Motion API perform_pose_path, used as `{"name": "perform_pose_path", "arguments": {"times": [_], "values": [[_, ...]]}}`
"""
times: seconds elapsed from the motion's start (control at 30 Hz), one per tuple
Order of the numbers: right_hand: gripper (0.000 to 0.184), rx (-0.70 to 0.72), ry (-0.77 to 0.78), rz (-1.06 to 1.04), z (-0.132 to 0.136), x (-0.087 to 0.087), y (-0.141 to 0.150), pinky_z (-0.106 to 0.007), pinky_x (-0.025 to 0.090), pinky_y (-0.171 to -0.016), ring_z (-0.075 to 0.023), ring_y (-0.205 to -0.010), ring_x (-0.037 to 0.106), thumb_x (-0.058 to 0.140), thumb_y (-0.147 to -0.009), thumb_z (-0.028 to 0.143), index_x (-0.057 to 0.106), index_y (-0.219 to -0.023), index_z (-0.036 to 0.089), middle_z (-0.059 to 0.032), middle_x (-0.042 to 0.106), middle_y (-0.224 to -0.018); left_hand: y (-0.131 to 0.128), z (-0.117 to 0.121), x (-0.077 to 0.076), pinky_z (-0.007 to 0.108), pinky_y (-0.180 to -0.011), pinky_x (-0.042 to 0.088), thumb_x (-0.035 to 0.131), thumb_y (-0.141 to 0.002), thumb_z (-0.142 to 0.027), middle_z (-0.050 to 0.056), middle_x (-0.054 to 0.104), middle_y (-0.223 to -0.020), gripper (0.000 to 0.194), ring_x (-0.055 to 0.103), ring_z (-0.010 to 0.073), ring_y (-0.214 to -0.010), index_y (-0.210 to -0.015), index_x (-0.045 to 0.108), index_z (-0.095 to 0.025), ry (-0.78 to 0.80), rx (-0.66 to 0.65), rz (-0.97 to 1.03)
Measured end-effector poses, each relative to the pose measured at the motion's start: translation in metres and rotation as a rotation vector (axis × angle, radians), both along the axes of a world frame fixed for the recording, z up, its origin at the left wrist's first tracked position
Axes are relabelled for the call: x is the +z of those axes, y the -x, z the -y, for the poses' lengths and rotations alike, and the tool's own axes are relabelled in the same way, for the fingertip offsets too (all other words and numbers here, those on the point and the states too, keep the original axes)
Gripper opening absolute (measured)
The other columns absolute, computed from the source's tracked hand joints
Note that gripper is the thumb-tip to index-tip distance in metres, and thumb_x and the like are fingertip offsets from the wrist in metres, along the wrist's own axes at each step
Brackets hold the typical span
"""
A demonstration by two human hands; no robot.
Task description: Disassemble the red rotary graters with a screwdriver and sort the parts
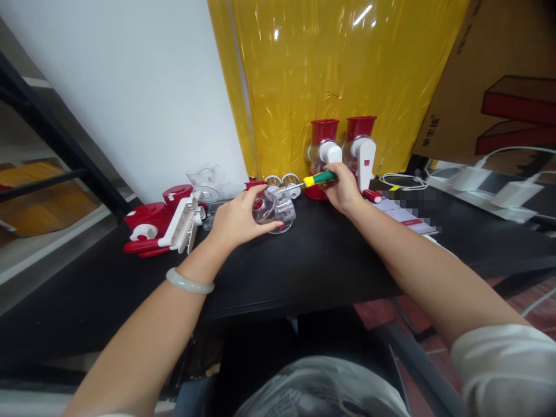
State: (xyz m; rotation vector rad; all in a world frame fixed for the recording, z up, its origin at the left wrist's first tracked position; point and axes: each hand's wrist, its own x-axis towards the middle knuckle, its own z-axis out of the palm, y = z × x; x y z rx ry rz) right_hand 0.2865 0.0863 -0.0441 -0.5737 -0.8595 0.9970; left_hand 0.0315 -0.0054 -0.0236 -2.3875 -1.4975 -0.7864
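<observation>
In my right hand is a screwdriver with a green and yellow handle, held almost level and pointing left. Its metal shaft reaches to a clear plastic housing; whether the tip sits in a screw is too small to tell. My left hand grips that housing from the left, thumb in front and fingers behind. Red parts show through the clear plastic. Just behind stand two metal grater drums with white ends, partly covered by the hand and tool.
Two red and white rotary graters stand at the back right. Red hoppers, white crank handles and clear parts lie left. A power strip, white cable and printed sheet are right.
</observation>
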Motion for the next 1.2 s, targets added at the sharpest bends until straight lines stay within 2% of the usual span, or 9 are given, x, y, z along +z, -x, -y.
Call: {"name": "perform_pose_path", "arguments": {"times": [0.13,0.27,0.4,0.57,0.73,0.9,1.0,1.1,1.2], "values": [[0.028,0.015,-0.037,0.022,0.000,-0.001,-0.003,-0.026,0.041,-0.051,-0.0101,-0.057,0.049,0.068,-0.071,0.044,0.050,-0.070,0.022,0.0024,0.053,-0.070,0.000,0.001,0.000,0.041,-0.092,0.052,0.077,-0.073,-0.061,0.008,0.063,-0.135,0.084,0.064,0.0321,-0.114,-0.143,0.047,-0.027,0.014,-0.002,0.009],[0.046,-0.058,-0.001,0.142,-0.005,-0.005,-0.006,-0.028,0.035,-0.046,-0.0115,-0.047,0.041,0.064,-0.075,0.067,0.047,-0.070,0.024,0.0044,0.039,-0.055,-0.001,0.001,0.002,0.041,-0.093,0.051,0.077,-0.073,-0.061,0.008,0.062,-0.136,0.083,0.063,0.0325,-0.116,-0.143,0.047,-0.027,0.033,-0.007,0.016],[0.035,-0.049,0.047,0.165,-0.003,-0.002,-0.004,-0.025,0.034,-0.044,-0.0086,-0.042,0.030,0.069,-0.075,0.052,0.048,-0.071,0.024,0.0080,0.030,-0.050,-0.001,0.001,0.002,0.041,-0.094,0.050,0.078,-0.073,-0.059,0.008,0.062,-0.136,0.083,0.062,0.0327,-0.118,-0.143,0.047,-0.027,0.031,-0.003,0.017],[0.017,0.007,0.068,0.007,0.006,0.004,0.001,-0.024,0.043,-0.051,-0.0074,-0.049,0.041,0.063,-0.070,0.031,0.049,-0.070,0.022,0.0053,0.048,-0.063,0.000,0.001,0.001,0.041,-0.092,0.052,0.078,-0.073,-0.061,0.007,0.063,-0.135,0.083,0.064,0.0314,-0.114,-0.142,0.047,-0.028,0.009,-0.006,0.013],[0.024,0.046,0.022,-0.001,0.004,0.002,-0.002,-0.026,0.044,-0.052,-0.0095,-0.054,0.048,0.063,-0.074,0.042,0.050,-0.069,0.022,0.0030,0.052,-0.068,-0.001,0.002,0.001,0.040,-0.092,0.052,0.078,-0.073,-0.060,0.007,0.063,-0.135,0.083,0.064,0.0313,-0.115,-0.143,0.047,-0.027,0.012,-0.011,0.011],[0.047,-0.069,0.039,0.160,-0.005,-0.003,-0.006,-0.027,0.035,-0.044,-0.0091,-0.042,0.036,0.065,-0.075,0.067,0.048,-0.068,0.024,0.0063,0.036,-0.052,-0.001,0.002,0.003,0.042,-0.093,0.052,0.078,-0.073,-0.061,0.008,0.062,-0.136,0.084,0.062,0.0330,-0.117,-0.144,0.047,-0.027,0.021,0.004,0.010],[0.038,-0.076,0.060,0.154,-0.004,-0.003,-0.003,-0.025,0.035,-0.043,-0.0070,-0.041,0.032,0.072,-0.073,0.054,0.049,-0.068,0.024,0.0079,0.036,-0.052,-0.001,0.002,0.003,0.042,-0.093,0.052,0.077,-0.073,-0.061,0.008,0.063,-0.136,0.083,0.063,0.0328,-0.117,-0.143,0.047,-0.027,0.022,-0.003,0.011],[0.024,-0.051,0.076,0.058,0.001,0.001,0.000,-0.024,0.040,-0.047,-0.0069,-0.047,0.039,0.068,-0.071,0.037,0.050,-0.068,0.022,0.0058,0.046,-0.060,0.000,0.001,0.002,0.043,-0.094,0.051,0.077,-0.073,-0.061,0.009,0.063,-0.134,0.084,0.064,0.0328,-0.115,-0.143,0.047,-0.027,0.033,0.005,0.009],[0.019,0.009,0.052,0.001,0.006,0.003,0.000,-0.024,0.044,-0.052,-0.0079,-0.053,0.044,0.063,-0.071,0.036,0.050,-0.069,0.022,0.0039,0.051,-0.067,0.000,0.001,0.002,0.043,-0.095,0.051,0.077,-0.073,-0.061,0.009,0.063,-0.135,0.084,0.063,0.0329,-0.116,-0.143,0.047,-0.027,0.038,0.004,0.007]]}}
